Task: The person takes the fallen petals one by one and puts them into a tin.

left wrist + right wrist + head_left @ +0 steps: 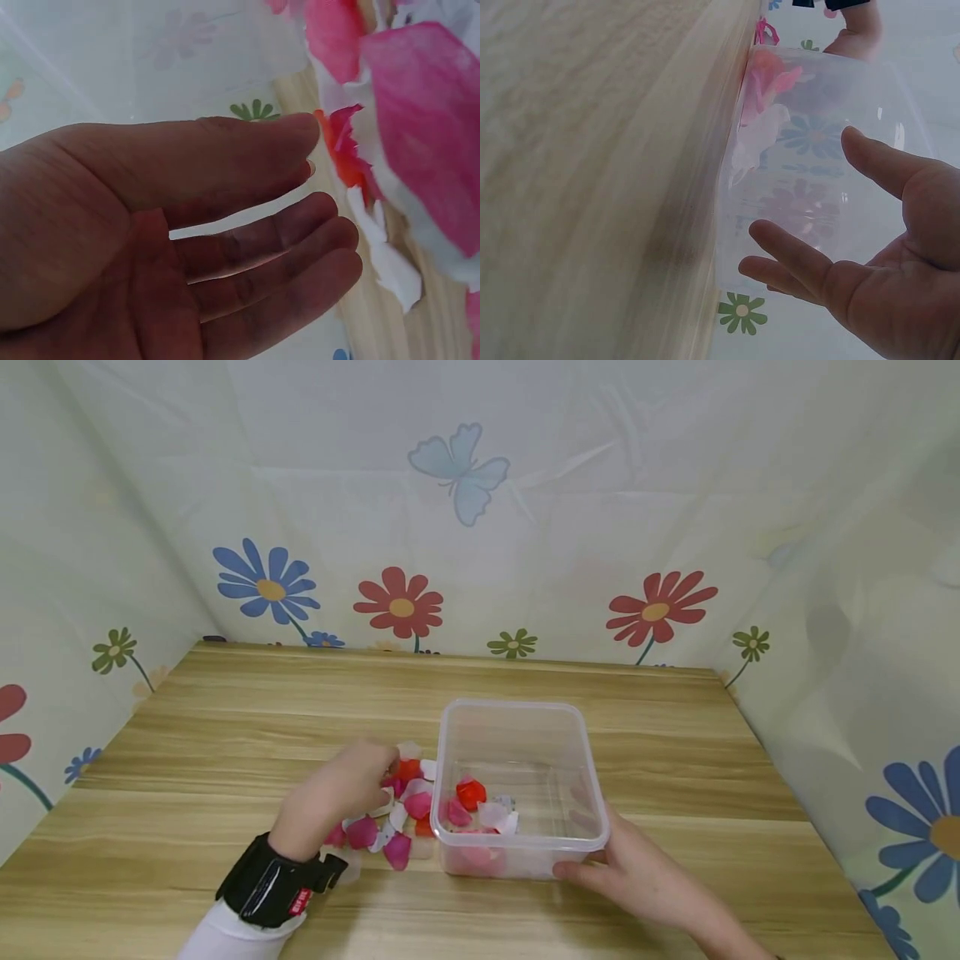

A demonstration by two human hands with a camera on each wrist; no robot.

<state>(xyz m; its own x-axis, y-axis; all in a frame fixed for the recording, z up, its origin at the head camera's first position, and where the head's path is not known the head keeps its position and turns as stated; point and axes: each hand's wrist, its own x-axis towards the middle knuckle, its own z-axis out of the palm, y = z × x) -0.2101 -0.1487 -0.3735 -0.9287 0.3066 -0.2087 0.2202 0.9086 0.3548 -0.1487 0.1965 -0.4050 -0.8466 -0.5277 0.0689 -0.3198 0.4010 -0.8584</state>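
A clear square plastic container (517, 842) stands on the wooden table, with red, pink and white artificial petals (471, 795) inside. My left hand (341, 789) reaches down over a loose pile of petals (397, 852) left of the container. Its thumb and index fingertip come close together beside an orange-red petal (346, 154) in the left wrist view, with nothing visible between them. At the container's near right corner, my right hand (630, 872) rests with extended fingers (791, 251) and thumb spread against the plastic. The hand's far fingers are partly hidden behind the wall.
A black strap with a red label (273, 881) circles the left wrist. Wood-grain tabletop (675, 743) extends around the container. A flower-printed cloth (555, 527) rises behind the table and along both sides.
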